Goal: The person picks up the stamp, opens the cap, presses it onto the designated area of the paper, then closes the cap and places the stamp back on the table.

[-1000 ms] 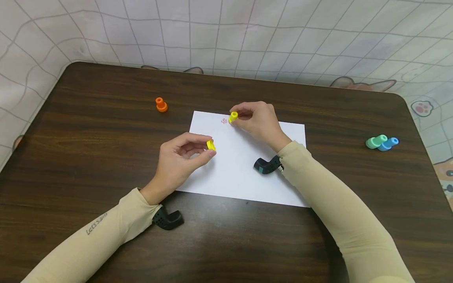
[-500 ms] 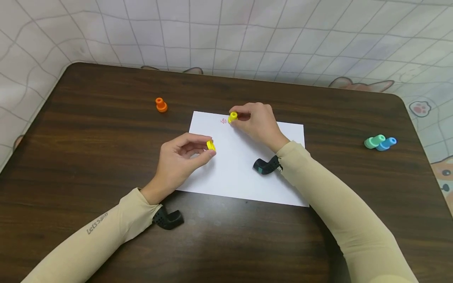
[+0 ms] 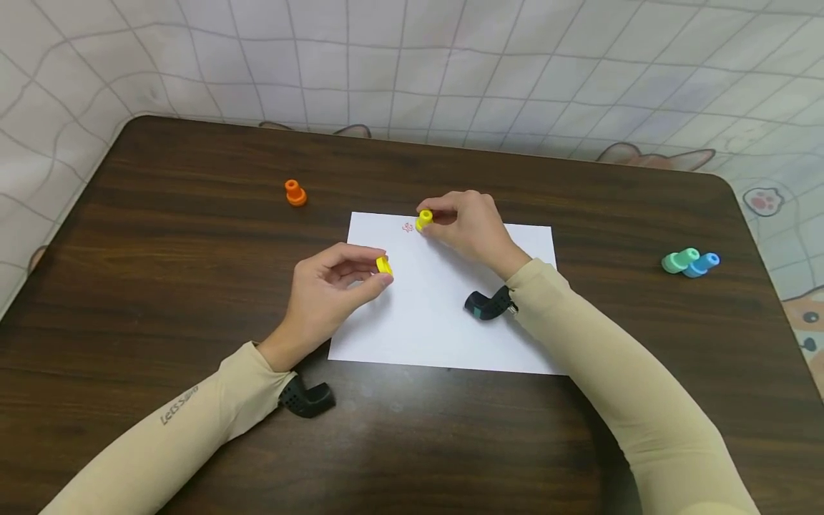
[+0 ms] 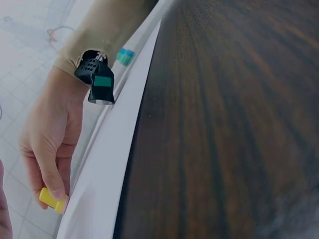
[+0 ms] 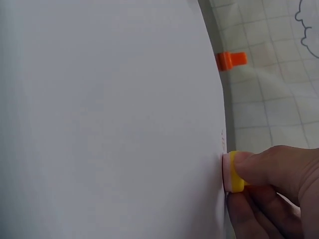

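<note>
My right hand (image 3: pixel 476 227) pinches a small yellow stamp (image 3: pixel 424 219) by its knob. In the right wrist view the pale base of the stamp (image 5: pixel 232 172) stands against the white paper (image 5: pixel 124 119), near its far edge. Just left of it on the sheet is a small red printed mark (image 3: pixel 408 227). My left hand (image 3: pixel 325 282) holds a yellow cap (image 3: pixel 384 265) between thumb and fingertips, above the paper's left part. The left wrist view shows the right hand with the stamp (image 4: pixel 52 200); only a sliver of the left hand appears there.
An orange stamp (image 3: pixel 295 193) stands on the dark wooden table (image 3: pixel 161 286) at the back left. On the right, a green stamp (image 3: pixel 679 260) and a blue stamp (image 3: pixel 702 265) stand side by side. A patterned cloth (image 3: pixel 412 64) hangs behind the table's far edge.
The paper's left side has shifted slightly toward me, and my right hand with the stamp has come a little nearer too. My left hand has stayed in place with the cap.
</note>
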Demonstrator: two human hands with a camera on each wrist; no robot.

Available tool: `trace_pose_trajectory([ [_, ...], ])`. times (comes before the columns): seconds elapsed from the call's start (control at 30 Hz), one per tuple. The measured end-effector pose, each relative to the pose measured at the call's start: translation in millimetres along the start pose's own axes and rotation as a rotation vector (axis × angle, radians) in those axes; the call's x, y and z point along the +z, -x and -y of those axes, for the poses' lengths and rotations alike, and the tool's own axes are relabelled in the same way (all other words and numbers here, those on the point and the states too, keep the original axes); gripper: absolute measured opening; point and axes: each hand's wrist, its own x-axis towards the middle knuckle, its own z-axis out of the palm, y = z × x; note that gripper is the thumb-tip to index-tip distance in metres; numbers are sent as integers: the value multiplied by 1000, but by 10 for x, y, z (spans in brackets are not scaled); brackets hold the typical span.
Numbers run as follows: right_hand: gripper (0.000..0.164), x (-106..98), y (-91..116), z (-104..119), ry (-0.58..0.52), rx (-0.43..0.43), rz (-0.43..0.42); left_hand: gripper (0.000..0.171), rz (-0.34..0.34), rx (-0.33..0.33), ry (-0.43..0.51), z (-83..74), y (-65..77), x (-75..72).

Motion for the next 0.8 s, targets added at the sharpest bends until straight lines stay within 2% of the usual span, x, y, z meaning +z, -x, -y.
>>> trace_pose_trajectory([
  [0.2, 29, 25, 1, -42, -55, 21, -6, 33, 6, -13, 4, 21, -12, 11],
  [0.37, 29, 28, -9, -51, -62, -4, 0, 33, 2, -12, 0, 40, -21, 10],
  [0.8, 28, -141, 54, 6, -134, -40, -62, 34, 20, -14, -15, 97, -68, 15],
])
